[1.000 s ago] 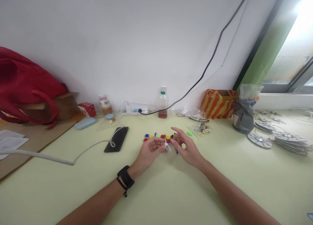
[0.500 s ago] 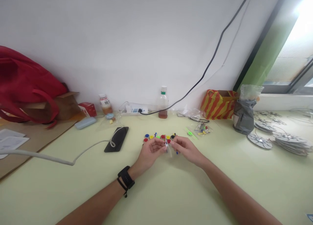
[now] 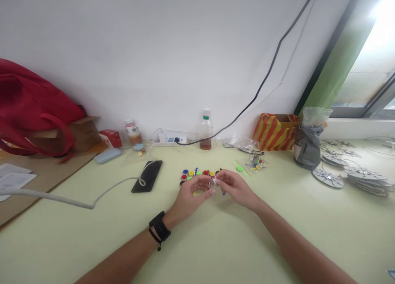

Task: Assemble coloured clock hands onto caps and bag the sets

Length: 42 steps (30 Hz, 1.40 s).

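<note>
My right hand (image 3: 233,187) pinches a small white piece (image 3: 214,180) between thumb and fingertips; its exact kind is too small to make out. Close on its left, my left hand (image 3: 193,193) curves with the thumb apart from the fingers, and nothing shows firmly gripped there. Just behind both hands lie several small round coloured discs, among them a blue disc (image 3: 185,171), a red disc (image 3: 184,177) and a yellow disc (image 3: 191,173). The hands partly cover these. A small blue part peeks out under my right hand.
A black phone (image 3: 147,176) with a grey cable lies to the left. A bottle (image 3: 206,129) and a power strip (image 3: 169,139) stand by the wall. On the right are plastic bags of small parts (image 3: 254,162), a striped bag (image 3: 274,131) and stacked grey discs (image 3: 367,181).
My left thumb and fingers have parted from the thin whitish piece that was between both hands. The piece now sits at my right fingertips, and the translucent strip hanging below no longer shows.
</note>
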### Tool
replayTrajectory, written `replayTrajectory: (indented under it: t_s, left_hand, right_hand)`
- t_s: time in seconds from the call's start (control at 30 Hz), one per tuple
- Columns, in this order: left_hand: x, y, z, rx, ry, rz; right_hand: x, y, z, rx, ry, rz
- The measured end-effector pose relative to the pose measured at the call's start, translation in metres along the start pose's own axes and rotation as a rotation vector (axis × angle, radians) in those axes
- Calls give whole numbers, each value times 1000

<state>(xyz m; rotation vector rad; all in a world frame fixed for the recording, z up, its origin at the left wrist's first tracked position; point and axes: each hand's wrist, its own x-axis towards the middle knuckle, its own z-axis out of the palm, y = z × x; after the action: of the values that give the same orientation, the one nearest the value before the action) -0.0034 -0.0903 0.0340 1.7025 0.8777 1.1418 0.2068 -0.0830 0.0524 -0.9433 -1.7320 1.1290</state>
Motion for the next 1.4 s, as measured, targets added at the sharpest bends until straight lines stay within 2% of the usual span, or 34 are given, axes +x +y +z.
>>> replayTrajectory:
  t_s: [0.1,0.17,0.23,0.3,0.37,0.47,0.53,0.77,0.9,1.03,1.13,1.27,1.4]
  left_hand:
    - [-2,6,-1,225,33,40]
    - [-4,8,-2,362,12,73]
    - [-5,9,-2,437,-33,131]
    - [-6,8,-2,461,-75,187]
    - [-7,7,-1,474,-104,214]
    - [-7,7,-1,507,-120,220]
    - [-8,7,-1,521,-137,219]
    - [-12,8,-1,642,-242,205]
    - [-12,8,-1,657,-213,189]
    - [-11,8,0,617,-179,185]
    - [-11,7,0,595,-169,185]
    - [-12,6,0,576,-178,182]
    - [-11,5,0,565,-187,181]
  right_hand:
    - [2,-2,-18,-215,291,-90]
    - [3,-2,-34,-369,472,-154]
    - [3,1,-49,-495,593,-203]
    - [3,9,-61,-614,651,-198]
    - [4,19,-69,-780,564,-62]
    - [4,34,-71,-982,305,198]
    - [5,41,-70,-1026,238,264]
    - [7,44,-71,-1113,258,324]
    - [7,39,-68,-1145,291,260]
    - [5,28,-50,-980,192,152]
    - [2,22,-32,-888,102,163]
    - [-1,21,-18,-927,74,198]
    - [0,23,-16,-1006,81,217]
